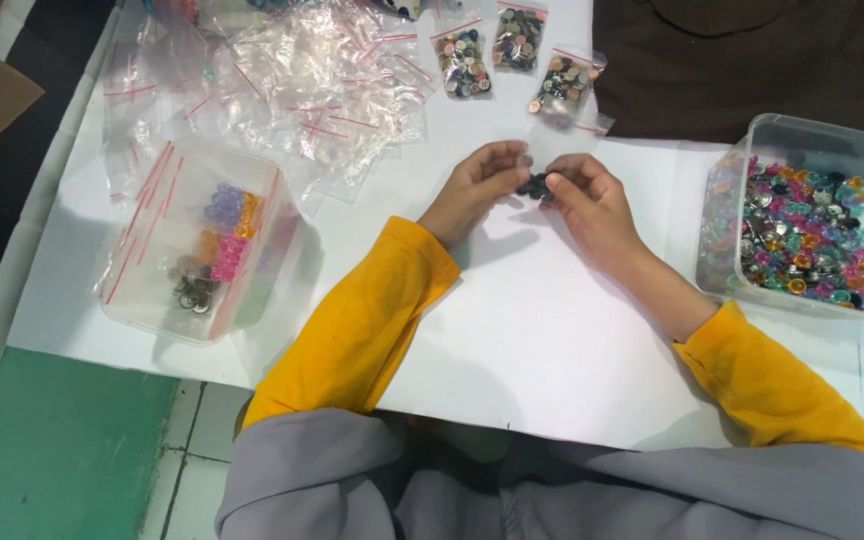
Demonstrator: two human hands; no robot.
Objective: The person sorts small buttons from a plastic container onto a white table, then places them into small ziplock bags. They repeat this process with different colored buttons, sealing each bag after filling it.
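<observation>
Yellow sleeves reach out over the white table [552, 340], and both hands meet near its middle. The left hand [477, 190] and the right hand [592, 205] pinch a small cluster of dark buttons [535, 186] between their fingertips, thumbs and forefingers closed on it from either side, just above the tabletop. Hard to tell from here whether a small clear bag wraps the cluster; something glossy seems to sit above it.

Off to the right, well apart from the hands, stands a clear plastic tub [732, 215] heaped with mixed buttons [807, 245] in pink, teal, gold and silver. On the left sits a second clear tub [152, 315], holding little sorted batches of purple, orange, pink and metal pieces [214, 245], with red-striped zip bags draped over its near edge.

Beyond the hands, at the far edge of the table, a loose pile of empty zip bags [302, 80] spreads wide, and beside it lie three filled bags of buttons [517, 55] in a row. Dark brown cloth [752, 60] covers the far right corner.
</observation>
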